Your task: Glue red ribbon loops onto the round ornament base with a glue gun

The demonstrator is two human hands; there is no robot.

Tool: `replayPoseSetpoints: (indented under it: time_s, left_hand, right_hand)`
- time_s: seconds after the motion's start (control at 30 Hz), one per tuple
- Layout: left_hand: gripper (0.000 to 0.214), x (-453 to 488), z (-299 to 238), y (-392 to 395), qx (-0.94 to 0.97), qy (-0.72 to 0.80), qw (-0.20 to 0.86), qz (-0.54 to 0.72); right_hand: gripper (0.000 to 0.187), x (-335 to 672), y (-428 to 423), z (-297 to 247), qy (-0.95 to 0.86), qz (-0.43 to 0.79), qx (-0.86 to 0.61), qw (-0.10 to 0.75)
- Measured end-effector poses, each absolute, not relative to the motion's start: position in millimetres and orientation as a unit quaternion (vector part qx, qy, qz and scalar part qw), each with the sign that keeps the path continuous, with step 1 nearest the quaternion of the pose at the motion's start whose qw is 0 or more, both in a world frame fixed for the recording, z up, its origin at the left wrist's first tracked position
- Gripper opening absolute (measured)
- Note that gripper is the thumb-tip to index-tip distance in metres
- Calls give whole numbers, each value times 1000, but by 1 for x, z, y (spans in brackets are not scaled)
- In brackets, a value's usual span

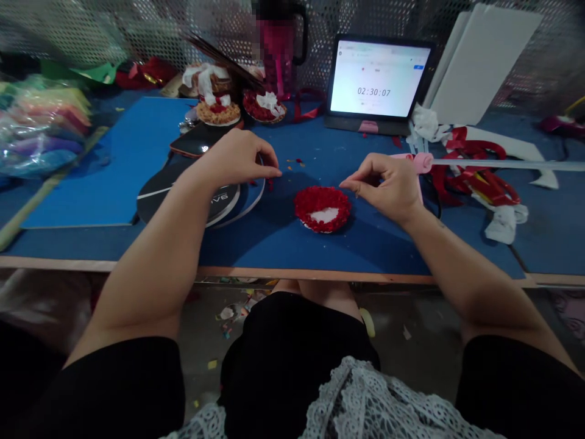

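A round, fluffy red piece point(304, 201) with a bare white patch near its front rim lies on the blue table between my hands. My right hand point(388, 189) is just to its right, thumb and forefinger pinched together close to the rim; anything between them is too small to make out. To the upper left of the piece is my left hand point(240, 152), above a dark round case point(176, 198). Its fingertips are pressed together, and I cannot see what they hold. Behind my right wrist lies a pink glue gun point(423, 163) with a long translucent glue stick point(493, 164).
A tablet point(375, 79) showing a timer stands at the back. Red ribbon point(491, 149) and crumpled white tissue point(503, 222) lie at right. Two decorated rounds point(218, 113) sit behind my left hand. Bagged coloured material point(46, 131) is at far left.
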State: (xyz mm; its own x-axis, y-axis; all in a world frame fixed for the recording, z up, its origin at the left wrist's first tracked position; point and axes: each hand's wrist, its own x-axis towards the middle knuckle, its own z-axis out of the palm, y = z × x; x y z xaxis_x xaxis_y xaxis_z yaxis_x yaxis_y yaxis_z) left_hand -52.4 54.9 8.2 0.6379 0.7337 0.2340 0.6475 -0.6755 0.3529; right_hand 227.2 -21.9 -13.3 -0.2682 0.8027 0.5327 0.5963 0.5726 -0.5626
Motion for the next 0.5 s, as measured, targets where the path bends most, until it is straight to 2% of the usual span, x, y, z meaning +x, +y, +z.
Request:
replayPoseSetpoints:
  time_s: [0.17, 0.5]
  left_hand:
    - [40, -58, 20, 52, 907, 383, 142, 100]
    - [21, -56, -10, 77, 945, 315, 58, 64]
  right_hand:
    - [49, 230, -23, -8, -824, 88, -420, 369]
    - [43, 232, -20, -12, -831, 70, -401, 380]
